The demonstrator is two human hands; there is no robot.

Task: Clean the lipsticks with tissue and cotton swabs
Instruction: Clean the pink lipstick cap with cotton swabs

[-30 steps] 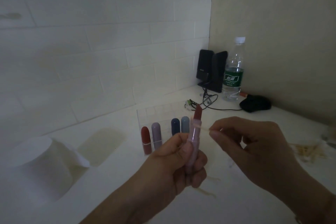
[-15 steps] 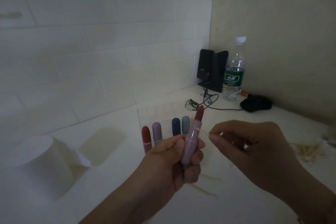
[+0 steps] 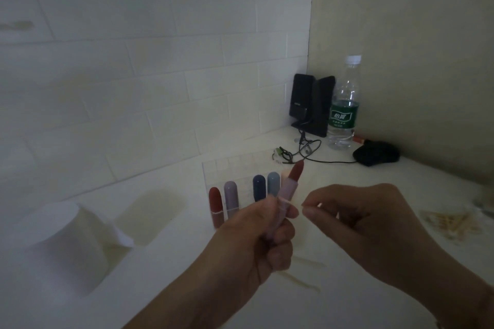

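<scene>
Lipstick with a pale pink tube and an uncapped dark red bullet (image 3: 290,184) stood tilted toward one o'clock in the left hand (image 3: 256,238), whose fingers and thumb were curled round the lower tube. At three o'clock from it, the right hand (image 3: 366,222) pinched a thin cotton swab (image 3: 291,201) between thumb and forefinger, the stick reaching across to the tube near its collar; the dim picture did not show whether the tip touched it. Behind the hands, at about eleven o'clock, a clear plastic organiser (image 3: 235,165) on the white table (image 3: 347,296) held a row of upright capped lipsticks: a red one (image 3: 215,201), a lilac one (image 3: 231,195), a dark blue one (image 3: 259,187) and a pale blue-grey one (image 3: 273,184). A white roll of tissue (image 3: 64,243) stood at nine o'clock, well apart from the hands. At one o'clock, in the corner, were two small black speakers (image 3: 311,104), a clear water bottle with a green label (image 3: 344,104) just beside them, a black computer mouse (image 3: 375,155) and a black cable (image 3: 310,152). A loose heap of cotton swabs (image 3: 449,222) lay at three o'clock.
</scene>
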